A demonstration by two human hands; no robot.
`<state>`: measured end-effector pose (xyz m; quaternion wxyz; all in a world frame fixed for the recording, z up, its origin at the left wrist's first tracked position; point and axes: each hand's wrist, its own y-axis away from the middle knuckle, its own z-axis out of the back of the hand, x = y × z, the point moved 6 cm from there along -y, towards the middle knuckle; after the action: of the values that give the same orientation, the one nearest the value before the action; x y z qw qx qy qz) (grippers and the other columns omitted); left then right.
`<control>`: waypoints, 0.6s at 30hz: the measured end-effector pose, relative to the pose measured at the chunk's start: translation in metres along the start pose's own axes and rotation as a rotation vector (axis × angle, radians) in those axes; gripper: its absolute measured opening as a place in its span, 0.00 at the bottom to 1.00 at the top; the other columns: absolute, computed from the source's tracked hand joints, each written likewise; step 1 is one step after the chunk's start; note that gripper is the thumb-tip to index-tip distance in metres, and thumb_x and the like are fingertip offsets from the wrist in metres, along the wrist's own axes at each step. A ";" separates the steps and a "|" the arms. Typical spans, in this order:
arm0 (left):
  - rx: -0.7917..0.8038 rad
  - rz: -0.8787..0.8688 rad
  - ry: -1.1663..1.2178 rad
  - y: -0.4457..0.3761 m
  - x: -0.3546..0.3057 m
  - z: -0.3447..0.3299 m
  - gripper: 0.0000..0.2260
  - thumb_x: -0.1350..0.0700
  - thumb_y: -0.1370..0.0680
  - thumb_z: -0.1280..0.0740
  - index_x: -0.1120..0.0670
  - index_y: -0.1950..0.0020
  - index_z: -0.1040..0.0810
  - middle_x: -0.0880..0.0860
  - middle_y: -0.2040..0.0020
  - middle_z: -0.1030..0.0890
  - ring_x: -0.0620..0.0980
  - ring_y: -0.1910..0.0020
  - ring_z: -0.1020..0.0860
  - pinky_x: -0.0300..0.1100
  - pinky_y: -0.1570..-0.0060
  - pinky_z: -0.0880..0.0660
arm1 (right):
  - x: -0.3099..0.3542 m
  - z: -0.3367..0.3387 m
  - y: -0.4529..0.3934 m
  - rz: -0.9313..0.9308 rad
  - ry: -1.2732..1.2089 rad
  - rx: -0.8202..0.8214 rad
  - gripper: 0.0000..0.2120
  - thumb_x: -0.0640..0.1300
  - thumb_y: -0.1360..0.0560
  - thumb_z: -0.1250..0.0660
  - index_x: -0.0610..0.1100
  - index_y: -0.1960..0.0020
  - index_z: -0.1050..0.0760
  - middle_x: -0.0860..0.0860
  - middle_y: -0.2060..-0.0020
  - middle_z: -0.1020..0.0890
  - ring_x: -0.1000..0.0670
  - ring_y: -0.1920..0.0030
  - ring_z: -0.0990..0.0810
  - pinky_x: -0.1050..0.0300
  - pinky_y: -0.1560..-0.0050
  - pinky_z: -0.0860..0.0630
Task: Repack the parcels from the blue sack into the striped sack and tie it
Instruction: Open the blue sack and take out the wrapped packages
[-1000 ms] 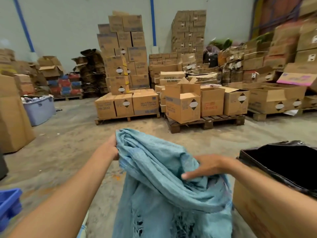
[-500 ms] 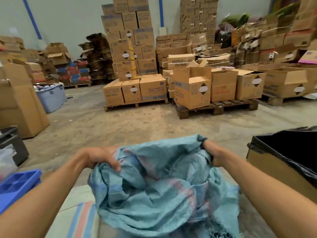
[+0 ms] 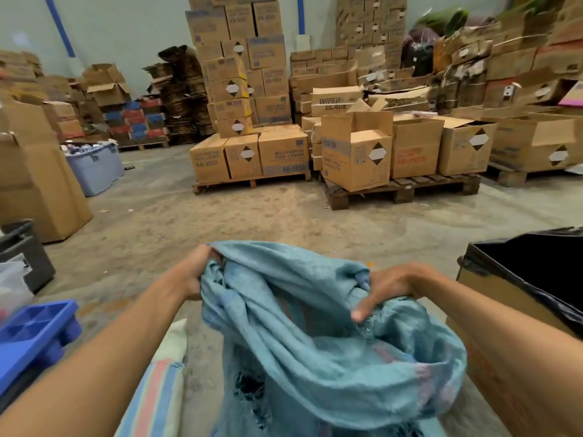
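Note:
A worn light-blue woven sack (image 3: pixel 309 335) hangs in front of me, torn and frayed low on its front. My left hand (image 3: pixel 192 272) grips its bunched rim at the upper left. My right hand (image 3: pixel 388 288) clutches the rim on the right, fingers curled into the cloth. Between the hands the mouth sags in folds and I cannot see inside; no parcels show. The striped sack (image 3: pixel 157 389), with blue, red and pale bands, lies flat on the floor under my left forearm.
A cardboard box lined with a black bag (image 3: pixel 530 279) stands close on my right. A blue plastic crate (image 3: pixel 31 332) sits at lower left, a tall carton (image 3: pixel 41 184) behind it. Pallets of cartons (image 3: pixel 252 156) fill the far side of the concrete floor.
Both hands have shifted their hold along the blue sack's rim and lifted it. The view has tilted down and closer, and the striped sack shows more at lower left.

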<state>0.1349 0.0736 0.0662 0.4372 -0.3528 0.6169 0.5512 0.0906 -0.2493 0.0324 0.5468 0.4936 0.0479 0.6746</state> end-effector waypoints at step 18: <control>0.142 -0.564 0.125 0.002 -0.174 -0.045 0.07 0.61 0.38 0.34 0.56 0.76 0.21 0.52 0.72 0.21 0.51 0.68 0.22 0.33 0.68 0.24 | 0.039 0.124 0.048 0.477 -0.822 -1.122 0.12 0.31 0.22 0.40 0.45 0.52 0.21 0.45 0.57 0.18 0.48 0.57 0.20 0.53 0.57 0.23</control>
<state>0.1904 0.0210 0.2291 0.5578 -0.5122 0.5573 0.3405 0.1501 -0.2963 0.1483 0.5293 0.3496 -0.6222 0.4588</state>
